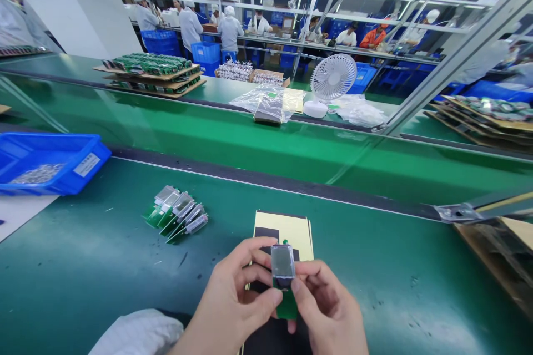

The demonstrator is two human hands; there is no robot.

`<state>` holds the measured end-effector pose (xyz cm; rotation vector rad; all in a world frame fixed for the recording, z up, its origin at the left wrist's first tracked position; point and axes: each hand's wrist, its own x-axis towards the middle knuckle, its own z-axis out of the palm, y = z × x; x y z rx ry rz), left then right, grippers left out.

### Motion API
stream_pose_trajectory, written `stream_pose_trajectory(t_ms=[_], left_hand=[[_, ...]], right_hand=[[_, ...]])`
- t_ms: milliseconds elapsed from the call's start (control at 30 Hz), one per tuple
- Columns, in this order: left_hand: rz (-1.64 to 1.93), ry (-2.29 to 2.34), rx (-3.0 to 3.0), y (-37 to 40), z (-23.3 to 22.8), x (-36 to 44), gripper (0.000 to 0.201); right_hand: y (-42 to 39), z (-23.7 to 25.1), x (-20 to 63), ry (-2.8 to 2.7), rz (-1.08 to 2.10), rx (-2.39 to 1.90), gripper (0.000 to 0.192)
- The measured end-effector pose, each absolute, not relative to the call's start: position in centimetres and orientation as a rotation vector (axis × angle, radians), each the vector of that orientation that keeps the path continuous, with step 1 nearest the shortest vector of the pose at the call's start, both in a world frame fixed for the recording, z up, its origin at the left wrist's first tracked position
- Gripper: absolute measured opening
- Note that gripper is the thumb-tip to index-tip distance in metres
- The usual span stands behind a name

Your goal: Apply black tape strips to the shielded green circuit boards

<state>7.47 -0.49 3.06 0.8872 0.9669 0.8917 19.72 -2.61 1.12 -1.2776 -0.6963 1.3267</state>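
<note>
Over on the left there's a blue bin [50, 161] with small silvery parts in it, then a fanned-out row of finished-looking display boards [177, 214] lying on the green table [104, 266]. So some pieces look done already, I'd guess, and the one in hand is mid-way. The left hand [233, 299] has its grip clamped on the small LCD module [283, 277], thumb and fingers pinching its left edge. The right hand [328, 310] pinches the same module from the other side, held just above a yellow sheet [287, 230] with dark pads. Can't tell what's left to fit on it. Far right, stacked cardboard trays [499, 255].
</note>
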Motion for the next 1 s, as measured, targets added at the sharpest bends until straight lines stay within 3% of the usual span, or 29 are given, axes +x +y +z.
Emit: stream_pose_trajectory(t_ms=[700, 1000], left_hand=[[0.908, 0.929, 0.755, -0.69, 3.43, 7.19, 0.036], [0.887, 0.908, 0.888, -1.24, 3.08, 7.09, 0.033]], right_hand=[[-2.96, 1.03, 19.3, -0.587, 1.561, -1.04, 0.024], [-3.2, 1.05, 19.4, -0.592, 1.523, -1.078, 0.026]])
